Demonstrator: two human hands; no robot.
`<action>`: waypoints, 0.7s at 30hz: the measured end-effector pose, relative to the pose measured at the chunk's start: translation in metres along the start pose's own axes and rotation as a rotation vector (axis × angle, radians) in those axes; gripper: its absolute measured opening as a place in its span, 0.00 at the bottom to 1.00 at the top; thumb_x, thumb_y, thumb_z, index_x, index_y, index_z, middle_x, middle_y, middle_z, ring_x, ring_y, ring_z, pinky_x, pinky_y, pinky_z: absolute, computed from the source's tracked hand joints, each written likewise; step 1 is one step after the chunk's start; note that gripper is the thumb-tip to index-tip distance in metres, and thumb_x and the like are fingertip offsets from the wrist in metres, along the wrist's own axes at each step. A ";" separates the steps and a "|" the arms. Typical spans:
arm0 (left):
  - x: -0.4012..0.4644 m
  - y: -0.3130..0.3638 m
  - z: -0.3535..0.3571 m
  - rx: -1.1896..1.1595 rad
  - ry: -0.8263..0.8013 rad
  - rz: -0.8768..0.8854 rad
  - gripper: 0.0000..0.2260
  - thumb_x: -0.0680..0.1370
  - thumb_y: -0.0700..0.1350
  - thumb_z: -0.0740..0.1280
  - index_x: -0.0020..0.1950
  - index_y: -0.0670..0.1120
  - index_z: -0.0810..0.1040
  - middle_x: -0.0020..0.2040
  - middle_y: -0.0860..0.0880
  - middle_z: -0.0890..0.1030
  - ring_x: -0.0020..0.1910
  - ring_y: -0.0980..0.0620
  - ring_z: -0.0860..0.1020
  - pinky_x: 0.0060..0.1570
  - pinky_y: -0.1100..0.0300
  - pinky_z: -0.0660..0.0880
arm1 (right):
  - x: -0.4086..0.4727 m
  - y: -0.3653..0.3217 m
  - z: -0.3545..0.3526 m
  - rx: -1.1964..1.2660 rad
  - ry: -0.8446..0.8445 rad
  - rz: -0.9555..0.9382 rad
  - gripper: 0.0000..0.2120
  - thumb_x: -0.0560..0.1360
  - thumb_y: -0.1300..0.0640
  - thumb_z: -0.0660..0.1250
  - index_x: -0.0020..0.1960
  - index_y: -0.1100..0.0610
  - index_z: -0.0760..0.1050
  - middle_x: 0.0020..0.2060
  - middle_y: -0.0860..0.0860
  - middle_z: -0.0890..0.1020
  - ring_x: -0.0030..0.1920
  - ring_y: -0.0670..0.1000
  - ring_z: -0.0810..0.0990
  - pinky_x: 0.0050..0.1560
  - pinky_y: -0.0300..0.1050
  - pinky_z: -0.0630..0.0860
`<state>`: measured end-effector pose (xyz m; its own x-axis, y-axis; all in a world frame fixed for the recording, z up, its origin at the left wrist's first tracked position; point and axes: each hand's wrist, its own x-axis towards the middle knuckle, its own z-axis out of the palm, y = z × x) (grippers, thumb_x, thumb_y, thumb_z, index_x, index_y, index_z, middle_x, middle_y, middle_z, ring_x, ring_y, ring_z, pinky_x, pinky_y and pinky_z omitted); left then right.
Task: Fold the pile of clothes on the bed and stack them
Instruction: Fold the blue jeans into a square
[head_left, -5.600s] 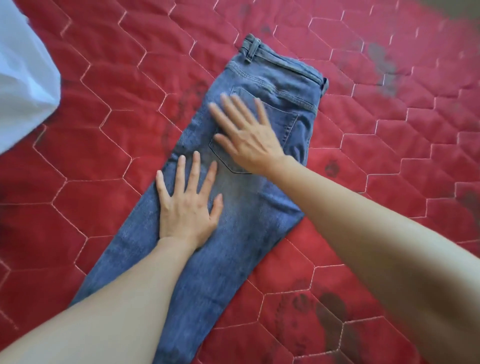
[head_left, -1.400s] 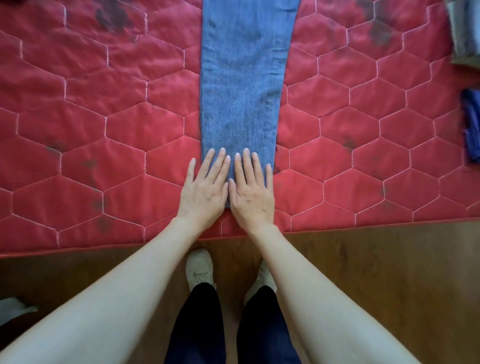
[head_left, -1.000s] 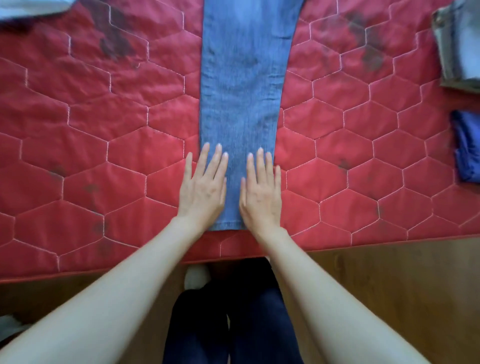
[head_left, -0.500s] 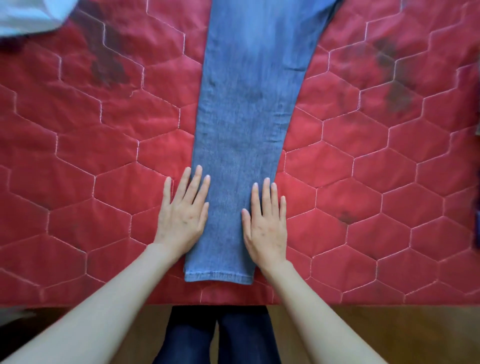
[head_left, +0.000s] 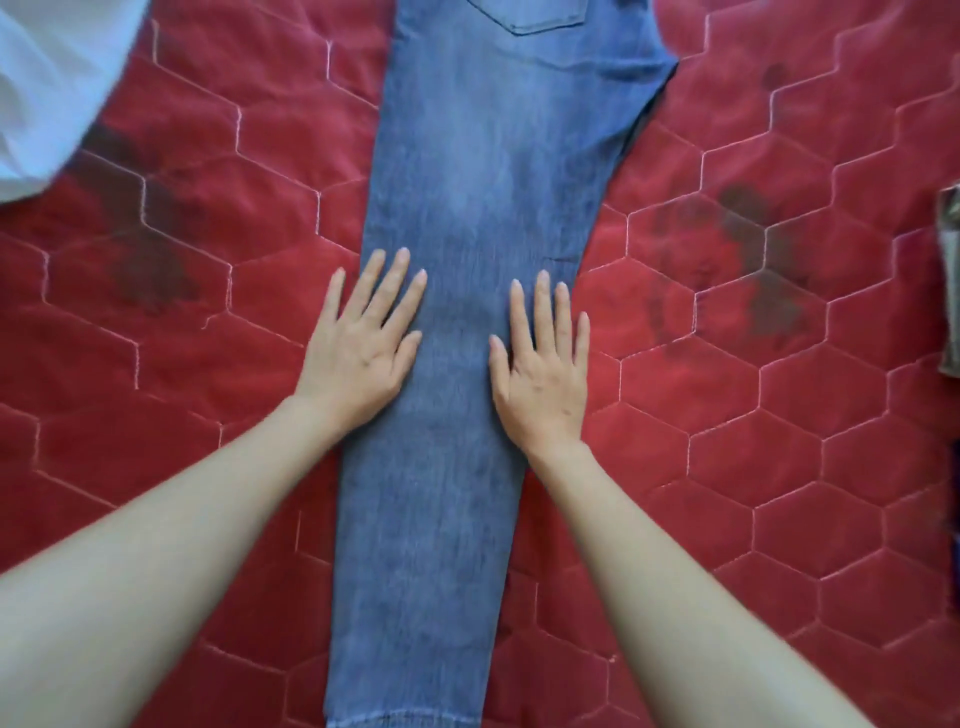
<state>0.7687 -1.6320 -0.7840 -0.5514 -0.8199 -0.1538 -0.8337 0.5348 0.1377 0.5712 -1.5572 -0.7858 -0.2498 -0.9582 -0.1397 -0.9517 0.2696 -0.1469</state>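
Observation:
A pair of blue jeans (head_left: 467, 182), folded lengthwise leg on leg, lies flat down the middle of the red quilted bed (head_left: 182, 364). A back pocket shows at the top edge and the hem at the bottom edge. My left hand (head_left: 363, 348) lies flat with straight fingers on the left edge of the leg, partly on the quilt. My right hand (head_left: 543, 364) lies flat on the right edge of the leg, fingers straight and pointing away from me. Both press the denim at about mid-leg.
A white garment (head_left: 47, 78) lies at the top left corner of the bed. A grey piece of clothing (head_left: 950, 280) shows at the right edge, mostly cut off. Dark stains mark the quilt on both sides of the jeans.
Both hands have slid up the leg from the hem toward mid-leg and moved apart to the leg's two edges. The view has moved forward, so the floor and my feet are out of sight.

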 end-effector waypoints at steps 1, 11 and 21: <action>-0.013 -0.001 0.002 -0.018 0.011 -0.002 0.25 0.81 0.51 0.51 0.77 0.44 0.60 0.78 0.44 0.56 0.78 0.44 0.54 0.73 0.40 0.53 | -0.015 0.006 0.001 0.009 0.004 0.037 0.27 0.81 0.46 0.51 0.78 0.53 0.55 0.78 0.54 0.54 0.78 0.54 0.51 0.76 0.58 0.52; 0.105 0.003 -0.033 -0.037 0.157 0.061 0.23 0.81 0.46 0.55 0.76 0.43 0.63 0.77 0.42 0.60 0.77 0.41 0.57 0.73 0.39 0.49 | 0.098 -0.033 -0.033 0.022 0.153 -0.041 0.25 0.80 0.52 0.53 0.76 0.55 0.61 0.76 0.58 0.58 0.77 0.56 0.54 0.76 0.60 0.49; 0.162 -0.033 -0.029 -0.042 0.025 0.003 0.26 0.80 0.55 0.46 0.78 0.50 0.56 0.79 0.47 0.53 0.78 0.46 0.50 0.74 0.42 0.46 | 0.168 0.007 -0.026 -0.081 0.029 0.044 0.29 0.81 0.40 0.49 0.79 0.48 0.50 0.79 0.51 0.49 0.78 0.51 0.46 0.76 0.56 0.41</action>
<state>0.7078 -1.7884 -0.7851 -0.5529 -0.8233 -0.1284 -0.8294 0.5291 0.1792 0.5181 -1.7186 -0.7848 -0.2953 -0.9483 -0.1160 -0.9508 0.3036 -0.0618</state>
